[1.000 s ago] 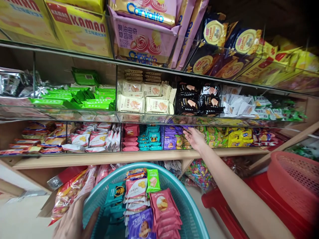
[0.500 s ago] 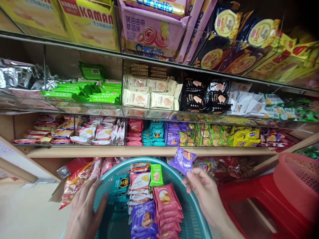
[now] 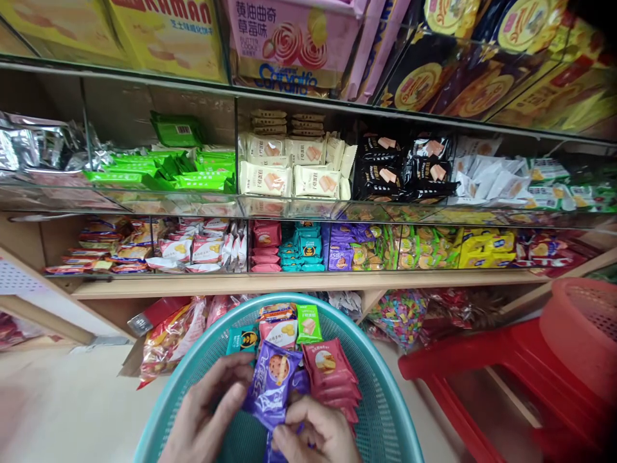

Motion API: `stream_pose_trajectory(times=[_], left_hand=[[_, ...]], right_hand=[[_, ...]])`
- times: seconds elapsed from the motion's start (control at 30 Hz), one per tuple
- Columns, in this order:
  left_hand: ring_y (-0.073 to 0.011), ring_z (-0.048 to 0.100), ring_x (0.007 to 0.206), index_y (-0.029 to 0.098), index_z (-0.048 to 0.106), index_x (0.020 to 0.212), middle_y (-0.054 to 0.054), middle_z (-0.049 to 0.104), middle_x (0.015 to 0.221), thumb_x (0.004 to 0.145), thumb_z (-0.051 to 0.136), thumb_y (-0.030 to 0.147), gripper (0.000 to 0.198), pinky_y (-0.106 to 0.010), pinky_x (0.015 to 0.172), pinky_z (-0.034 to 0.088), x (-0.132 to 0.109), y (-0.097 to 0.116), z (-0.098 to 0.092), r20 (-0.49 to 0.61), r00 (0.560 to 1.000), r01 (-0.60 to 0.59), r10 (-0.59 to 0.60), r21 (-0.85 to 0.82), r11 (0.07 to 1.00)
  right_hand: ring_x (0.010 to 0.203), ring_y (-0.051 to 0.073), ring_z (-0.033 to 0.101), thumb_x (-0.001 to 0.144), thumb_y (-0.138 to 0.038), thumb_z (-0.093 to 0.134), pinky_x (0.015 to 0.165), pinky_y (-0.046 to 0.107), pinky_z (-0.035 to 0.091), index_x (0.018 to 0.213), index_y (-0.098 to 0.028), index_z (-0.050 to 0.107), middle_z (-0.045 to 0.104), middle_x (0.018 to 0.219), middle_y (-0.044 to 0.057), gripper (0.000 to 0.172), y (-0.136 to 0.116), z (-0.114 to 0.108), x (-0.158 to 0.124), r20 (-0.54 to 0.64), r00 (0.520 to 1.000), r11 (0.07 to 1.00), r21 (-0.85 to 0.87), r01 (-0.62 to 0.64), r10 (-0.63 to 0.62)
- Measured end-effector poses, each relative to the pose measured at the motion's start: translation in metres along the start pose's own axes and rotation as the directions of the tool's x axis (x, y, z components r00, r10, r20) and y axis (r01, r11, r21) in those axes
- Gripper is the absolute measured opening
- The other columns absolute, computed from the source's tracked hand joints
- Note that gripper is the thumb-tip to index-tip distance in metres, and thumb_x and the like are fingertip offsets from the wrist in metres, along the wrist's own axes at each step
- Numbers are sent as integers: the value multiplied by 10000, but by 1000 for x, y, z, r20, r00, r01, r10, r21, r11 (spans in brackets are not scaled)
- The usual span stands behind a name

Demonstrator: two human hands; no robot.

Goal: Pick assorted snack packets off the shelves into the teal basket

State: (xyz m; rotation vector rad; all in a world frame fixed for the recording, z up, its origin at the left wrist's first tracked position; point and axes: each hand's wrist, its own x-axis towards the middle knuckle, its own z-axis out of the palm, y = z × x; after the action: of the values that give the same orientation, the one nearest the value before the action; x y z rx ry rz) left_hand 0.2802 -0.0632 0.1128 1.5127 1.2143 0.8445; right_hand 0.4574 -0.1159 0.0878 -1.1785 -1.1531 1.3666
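Note:
My right hand [image 3: 315,432] pinches the lower end of a purple cookie packet [image 3: 274,379] above the basket. Beside the packet's left edge is my left hand [image 3: 209,408], its thumb and fingers apart; whether the fingertips touch the wrapper I cannot tell. A teal plastic basket [image 3: 166,404] surrounds both hands. Inside it, a stack of red packets [image 3: 330,365] lies to the right, partly behind my right hand. At the far side are a green packet [image 3: 308,323], a white-and-pink packet [image 3: 278,335] and a teal packet [image 3: 242,339]. More purple packets lie partly hidden under the held one.
Shelves of wrapped snacks face me, with a wooden ledge [image 3: 308,281] just beyond the basket. On the right, a red plastic stool [image 3: 463,360] carries a pink basket [image 3: 578,334]. Bagged snacks [image 3: 168,331] rest on the floor at the left.
My right hand has brought the purple packet from over the basket's far right rim down to its middle. My left hand has moved right, from the left rim to beside the packet.

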Motion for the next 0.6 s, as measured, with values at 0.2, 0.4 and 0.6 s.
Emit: stream_pose_trajectory(times=[0.2,0.4,0.6], left_hand=[[-180,632,912,273,420,1282,-26,706,1016,797,634,401,545,-313,846,485,4,7,19,274,956,198,-104,-342,919],[-173,618,871,248,512,1222,-30,696,1015,773,652,431,504,-288,752,506,4,17,15,264,918,374,-295,-334,865],[-161,631,829,234,552,1211,-33,696,1017,772,648,452,500,-297,750,522,0,20,14,278,883,462,-378,-378,802]], right_hand=[[448,41,430,782,-372,578,408,134,330,643,-192,494,554,641,-20,242,6,1,1,-52,992,988,-109,113,-119],[522,66,530,778,-261,556,404,135,349,664,-194,544,618,776,17,132,13,4,-1,-88,956,925,-292,244,-280],[476,59,518,750,-194,564,382,135,322,718,-199,606,626,713,-8,54,21,0,-5,41,960,829,-494,260,-277]])
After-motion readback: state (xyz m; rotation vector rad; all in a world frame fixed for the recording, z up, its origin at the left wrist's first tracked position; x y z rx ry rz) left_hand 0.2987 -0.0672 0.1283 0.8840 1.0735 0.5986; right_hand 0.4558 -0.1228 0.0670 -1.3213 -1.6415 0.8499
